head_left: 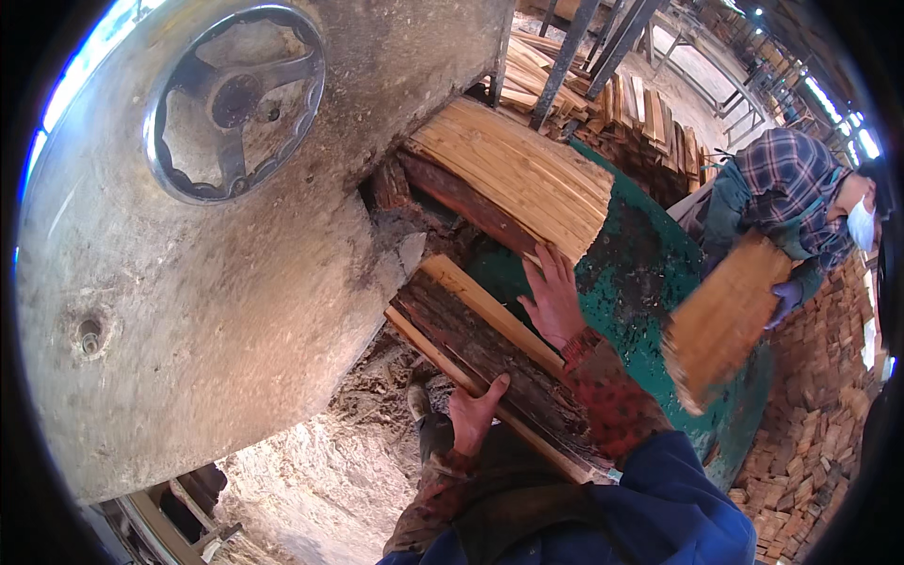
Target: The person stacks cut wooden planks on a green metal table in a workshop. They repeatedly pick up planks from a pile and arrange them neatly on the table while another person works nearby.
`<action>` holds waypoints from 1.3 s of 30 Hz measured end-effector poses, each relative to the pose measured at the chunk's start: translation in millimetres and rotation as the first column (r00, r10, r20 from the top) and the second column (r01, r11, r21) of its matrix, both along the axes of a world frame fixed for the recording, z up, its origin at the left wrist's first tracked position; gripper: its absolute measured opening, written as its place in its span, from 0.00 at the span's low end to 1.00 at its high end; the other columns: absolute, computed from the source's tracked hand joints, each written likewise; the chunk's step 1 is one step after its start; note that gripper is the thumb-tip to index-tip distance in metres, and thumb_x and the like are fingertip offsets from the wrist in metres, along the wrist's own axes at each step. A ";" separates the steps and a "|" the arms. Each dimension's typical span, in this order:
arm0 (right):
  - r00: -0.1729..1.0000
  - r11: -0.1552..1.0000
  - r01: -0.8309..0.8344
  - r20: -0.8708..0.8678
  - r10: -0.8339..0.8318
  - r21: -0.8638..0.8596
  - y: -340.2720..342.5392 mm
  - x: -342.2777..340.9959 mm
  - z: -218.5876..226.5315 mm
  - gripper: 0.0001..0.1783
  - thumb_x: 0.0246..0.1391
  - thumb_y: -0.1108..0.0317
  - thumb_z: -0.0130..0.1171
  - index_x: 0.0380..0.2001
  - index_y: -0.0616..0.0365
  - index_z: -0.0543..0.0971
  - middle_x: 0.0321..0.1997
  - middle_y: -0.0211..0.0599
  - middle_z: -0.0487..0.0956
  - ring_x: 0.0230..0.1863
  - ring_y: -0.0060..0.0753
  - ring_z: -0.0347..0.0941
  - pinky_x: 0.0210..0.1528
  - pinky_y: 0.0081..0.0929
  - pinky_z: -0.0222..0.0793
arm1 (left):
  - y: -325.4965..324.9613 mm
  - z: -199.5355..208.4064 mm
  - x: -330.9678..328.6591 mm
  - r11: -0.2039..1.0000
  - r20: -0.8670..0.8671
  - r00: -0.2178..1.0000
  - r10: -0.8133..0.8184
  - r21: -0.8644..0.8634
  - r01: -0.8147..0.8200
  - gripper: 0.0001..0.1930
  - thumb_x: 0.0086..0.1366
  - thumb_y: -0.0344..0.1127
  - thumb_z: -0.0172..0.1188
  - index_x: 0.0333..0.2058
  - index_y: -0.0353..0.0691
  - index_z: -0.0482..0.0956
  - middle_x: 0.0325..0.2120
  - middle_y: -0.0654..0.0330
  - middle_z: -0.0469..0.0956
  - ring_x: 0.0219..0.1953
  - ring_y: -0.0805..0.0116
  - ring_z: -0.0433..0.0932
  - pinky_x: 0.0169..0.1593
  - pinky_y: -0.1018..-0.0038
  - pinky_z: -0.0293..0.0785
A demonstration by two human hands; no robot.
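Note:
My left hand (474,411) grips the near edge of a bark-covered wooden slab (485,353), its thumb on top and its other fingers hidden below. The slab lies slanted in front of my body, dark bark in the middle and pale sawn wood along its edges. My right hand (556,297) is open, fingers stretched out, its fingertips at the lower edge of a thick sawn timber block (518,174). That block has a pale ridged top and a dark reddish side, and its far end sits at the opening in the machine.
A large metal machine housing (235,311) with a handwheel (235,102) fills the left. Under the block stretches a green metal table (640,273). At right a co-worker (786,188) in a plaid shirt holds a board (730,315). Stacked wood pieces (810,452) and sawdust (320,490) cover the floor.

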State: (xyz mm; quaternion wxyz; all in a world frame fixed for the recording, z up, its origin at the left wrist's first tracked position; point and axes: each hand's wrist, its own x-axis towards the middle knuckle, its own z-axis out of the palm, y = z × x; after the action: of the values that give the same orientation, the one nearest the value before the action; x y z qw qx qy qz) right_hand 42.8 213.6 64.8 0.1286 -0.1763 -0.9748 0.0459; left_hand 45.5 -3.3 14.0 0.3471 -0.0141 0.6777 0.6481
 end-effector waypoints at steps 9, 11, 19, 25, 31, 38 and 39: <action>1.000 0.998 0.031 0.001 -0.031 -0.061 2.9 -6.1 10.3 0.38 0.44 0.71 0.67 0.60 0.63 0.65 0.60 0.49 0.64 0.62 0.54 0.59 0.63 0.43 0.60 | -0.7 10.3 -2.6 0.999 0.016 1.000 -0.015 -0.038 0.016 0.25 0.54 0.45 0.72 0.39 0.26 0.81 0.35 0.53 0.83 0.39 0.68 0.81 0.46 0.72 0.75; 0.997 0.996 0.030 0.066 -0.025 -0.081 5.8 -12.4 9.9 0.36 0.46 0.71 0.65 0.59 0.63 0.65 0.57 0.47 0.67 0.60 0.53 0.62 0.61 0.42 0.61 | 0.3 9.9 -2.1 1.000 0.031 0.999 -0.010 -0.028 0.011 0.25 0.54 0.44 0.72 0.41 0.26 0.80 0.36 0.54 0.83 0.40 0.68 0.80 0.47 0.72 0.74; 0.993 0.945 0.064 -0.074 -0.093 -0.322 35.5 -22.5 -19.2 0.24 0.52 0.69 0.58 0.55 0.53 0.69 0.43 0.51 0.76 0.41 0.60 0.74 0.42 0.48 0.72 | 3.7 1.6 -0.4 0.999 0.026 0.999 0.026 0.029 -0.027 0.26 0.54 0.42 0.72 0.43 0.26 0.79 0.37 0.55 0.83 0.39 0.70 0.79 0.47 0.73 0.74; 0.981 0.738 0.077 -0.081 -0.176 -0.670 49.7 45.8 -10.2 0.24 0.50 0.66 0.61 0.51 0.60 0.76 0.41 0.48 0.81 0.42 0.45 0.78 0.45 0.37 0.72 | 1.9 -3.8 0.0 0.998 0.009 1.000 -0.013 -0.068 0.014 0.26 0.53 0.42 0.73 0.42 0.25 0.79 0.37 0.54 0.83 0.39 0.69 0.79 0.47 0.73 0.74; 0.954 0.407 0.232 0.124 -0.275 -0.883 67.0 151.4 -8.7 0.21 0.54 0.59 0.62 0.45 0.64 0.80 0.35 0.32 0.82 0.36 0.18 0.72 0.41 0.26 0.70 | 5.3 -3.1 3.3 0.999 0.045 0.998 0.041 -0.014 -0.041 0.25 0.53 0.42 0.72 0.42 0.25 0.80 0.37 0.53 0.83 0.39 0.68 0.79 0.47 0.72 0.73; 0.893 0.507 0.443 0.416 -0.174 -0.740 48.6 223.8 -10.5 0.22 0.56 0.50 0.61 0.43 0.58 0.82 0.36 0.35 0.80 0.36 0.26 0.74 0.42 0.28 0.70 | 6.4 6.4 2.0 0.994 -0.062 0.998 -0.002 -0.112 -0.005 0.25 0.54 0.42 0.72 0.42 0.25 0.80 0.36 0.55 0.83 0.39 0.69 0.79 0.46 0.72 0.74; 0.922 0.574 0.372 0.361 -0.140 -0.729 45.1 228.0 -19.4 0.23 0.56 0.49 0.61 0.43 0.57 0.82 0.37 0.36 0.80 0.38 0.29 0.75 0.43 0.29 0.71 | 7.3 8.6 1.9 0.991 -0.062 0.998 -0.009 -0.131 0.001 0.25 0.54 0.42 0.72 0.41 0.25 0.80 0.36 0.55 0.83 0.38 0.69 0.78 0.46 0.73 0.74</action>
State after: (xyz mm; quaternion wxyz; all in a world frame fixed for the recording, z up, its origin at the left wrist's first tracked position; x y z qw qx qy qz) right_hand 270.8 258.7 45.3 -0.0871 -0.3592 -0.8264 0.4247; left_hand 47.3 4.0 22.6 0.3257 -0.0151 0.7293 0.6015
